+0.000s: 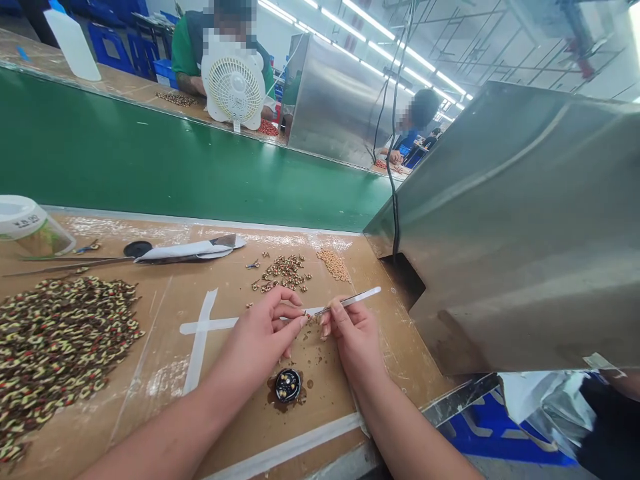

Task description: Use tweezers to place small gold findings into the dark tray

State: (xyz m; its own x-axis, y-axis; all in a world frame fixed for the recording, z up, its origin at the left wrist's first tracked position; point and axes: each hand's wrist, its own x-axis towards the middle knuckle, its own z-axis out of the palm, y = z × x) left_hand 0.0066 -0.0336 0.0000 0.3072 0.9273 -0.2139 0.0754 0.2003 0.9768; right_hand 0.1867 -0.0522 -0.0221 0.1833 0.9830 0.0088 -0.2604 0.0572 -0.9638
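My right hand (353, 333) grips a pair of silver tweezers (347, 301), whose tips point left towards my left hand (270, 330). My left hand's fingers are pinched together at the tweezer tips, on something too small to make out. Both hands hover over the brown worktable (165, 373), just above a small round black part (288, 385) with light dots on it. Beyond the hands lie a scatter of small brown components (285, 271) and a small heap of tan beads (335, 265).
A large pile of striped small parts (55, 340) covers the left. White tape cross (203, 327), a plastic container (25, 227), a white-wrapped tool (185, 250). A steel housing (525, 227) stands right. Green conveyor (175, 160), a fan (234, 83) and seated people beyond.
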